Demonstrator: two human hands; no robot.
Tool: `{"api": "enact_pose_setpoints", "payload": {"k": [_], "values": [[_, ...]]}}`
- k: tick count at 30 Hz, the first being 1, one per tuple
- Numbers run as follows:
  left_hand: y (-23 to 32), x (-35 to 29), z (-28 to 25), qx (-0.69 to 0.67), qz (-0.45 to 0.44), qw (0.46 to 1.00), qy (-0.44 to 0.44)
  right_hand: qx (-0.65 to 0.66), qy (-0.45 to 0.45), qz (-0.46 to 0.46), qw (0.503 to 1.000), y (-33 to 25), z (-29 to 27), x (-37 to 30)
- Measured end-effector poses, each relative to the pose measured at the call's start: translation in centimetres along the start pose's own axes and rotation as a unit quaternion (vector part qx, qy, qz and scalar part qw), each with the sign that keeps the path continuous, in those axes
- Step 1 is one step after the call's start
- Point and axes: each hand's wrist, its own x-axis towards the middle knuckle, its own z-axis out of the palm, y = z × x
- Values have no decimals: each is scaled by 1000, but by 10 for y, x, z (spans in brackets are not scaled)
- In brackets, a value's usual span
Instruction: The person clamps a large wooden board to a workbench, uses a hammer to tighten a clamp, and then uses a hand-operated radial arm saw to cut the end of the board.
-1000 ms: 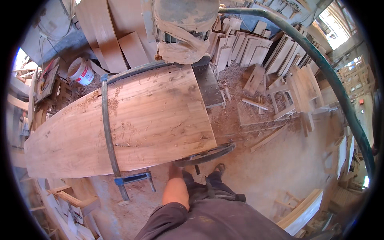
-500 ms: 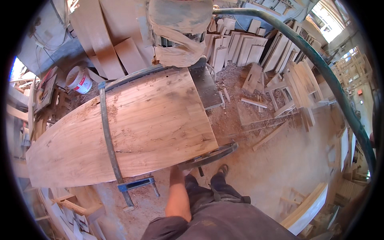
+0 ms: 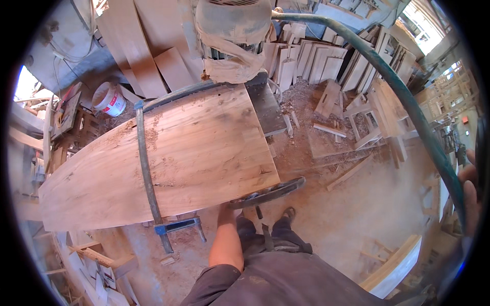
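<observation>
A large wooden panel [image 3: 204, 148], curved along its far side and tapering to the left, lies in front of me with shavings on it. A bar clamp [image 3: 144, 163] with a blue jaw [image 3: 177, 225] spans it. My left hand [image 3: 227, 210] is at the panel's near edge, beside a dark curved rim [image 3: 270, 195]; its fingers are hidden. At the far right, my right hand [image 3: 470, 178] shows partly, its fingers bent next to a thick green tube [image 3: 403, 84] and a dark shape at the picture's rim. What it grips cannot be made out.
A dusty, cloth-wrapped motor housing [image 3: 235, 30] stands beyond the panel. A white bucket [image 3: 109, 99] sits at the far left. Boards [image 3: 321, 61] lean at the back, with wood offcuts [image 3: 332, 130] on the floor. A long timber piece [image 3: 390, 270] lies lower right.
The whole view has shifted a little, so the panel and clamp appear slightly farther right. More of my right hand has come into view beside the green tube. My left hand stays at the panel's edge.
</observation>
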Motion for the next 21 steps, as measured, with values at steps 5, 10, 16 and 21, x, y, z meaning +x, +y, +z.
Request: {"api": "enact_pose_setpoints", "payload": {"k": [5,10,16,21], "values": [[3,4,4,192,118,974,-27,28,-29,21,999,1,1,2],[-4,4,-14,653,212,726,-44,-163,-56,20,985,5,7,-16],[-2,24,-11,366,120,920,-73,-176,-11,-34,984,15,23,-23],[0,14,4,153,11,988,-24,-166,-4,-18,986,10,26,-25]]}}
